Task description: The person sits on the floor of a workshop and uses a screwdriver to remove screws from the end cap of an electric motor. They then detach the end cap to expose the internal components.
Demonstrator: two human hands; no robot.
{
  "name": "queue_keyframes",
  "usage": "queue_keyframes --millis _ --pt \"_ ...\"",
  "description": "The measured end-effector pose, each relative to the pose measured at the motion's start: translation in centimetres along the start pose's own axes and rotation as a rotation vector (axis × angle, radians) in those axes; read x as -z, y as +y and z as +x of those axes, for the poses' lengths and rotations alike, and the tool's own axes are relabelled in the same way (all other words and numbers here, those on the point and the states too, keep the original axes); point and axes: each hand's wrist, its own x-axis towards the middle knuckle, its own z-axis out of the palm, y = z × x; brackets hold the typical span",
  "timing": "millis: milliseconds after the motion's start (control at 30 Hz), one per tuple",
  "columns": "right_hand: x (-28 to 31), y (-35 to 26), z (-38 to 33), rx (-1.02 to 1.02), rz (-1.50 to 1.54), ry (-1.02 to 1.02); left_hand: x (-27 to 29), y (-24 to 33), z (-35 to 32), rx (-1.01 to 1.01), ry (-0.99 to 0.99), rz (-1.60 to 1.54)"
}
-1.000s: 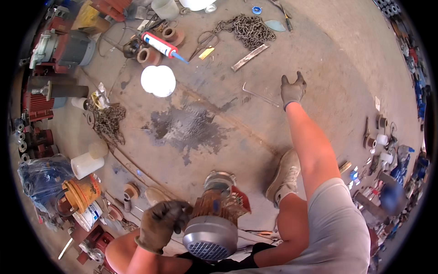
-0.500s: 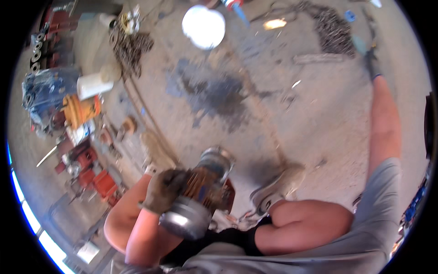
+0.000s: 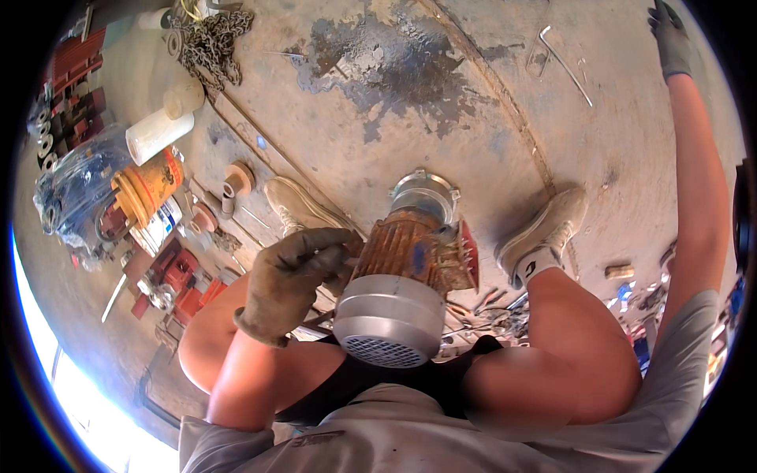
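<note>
Between my knees stands a rusty electric motor [image 3: 402,248] with a silver fan cover toward me and a silver collar at its far end. My left hand [image 3: 296,276], in a worn work glove, is closed at the motor's left side, its fingers curled; the fingertips are partly hidden. My right hand [image 3: 673,46], in a dark glove, reaches out to the far right edge of the view. Its fingers are stretched apart, and I see nothing held in them. A bent metal rod [image 3: 566,67] lies on the floor to its left.
At the left are a chain pile [image 3: 217,43], a white cylinder [image 3: 160,138], an orange-yellow bucket [image 3: 150,185] and red metal parts [image 3: 173,272]. Pliers [image 3: 490,298] and other tools lie beyond my lap. A dark stain [image 3: 394,63] marks the concrete floor.
The view has shifted nearer to me, and the far white round thing and right-hand chain pile are out of sight. The motor now appears farther right and more upright. My right arm still reaches out.
</note>
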Motion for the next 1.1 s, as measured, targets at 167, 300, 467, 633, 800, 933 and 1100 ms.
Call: queue_keyframes --millis 167,300,467,633,800,933,1100 --pt "0.7 -3.7 -26.6 0.299 -0.368 -0.596 5.4 1.0 -3.5 -0.171 -0.011 0.085" --pt "4.1 -10.4 -46.5 0.313 -0.649 -0.978 7.8 0.3 -9.1 -0.401 -0.125 0.117" --pt "10.5 -23.9 -57.6 0.041 -0.317 -0.362 10.0 -4.9 -16.7 -0.419 -0.305 -0.079" --pt "9.5 -35.8 -75.9 0.136 -0.192 -0.431 10.9 -10.3 -23.4 -0.464 -0.532 -0.202" --pt "8.8 -33.7 -89.2 0.122 -0.002 -0.295 11.5 -12.3 -28.6 -0.502 -0.753 -0.324" --pt "7.8 -31.8 -94.0 0.116 0.134 -0.198 10.9 -14.1 -31.1 -0.509 -0.761 -0.318" --pt "8.7 -29.2 -97.5 0.215 0.083 0.008 8.3 -16.0 -30.4 -0.463 -0.953 -0.356"
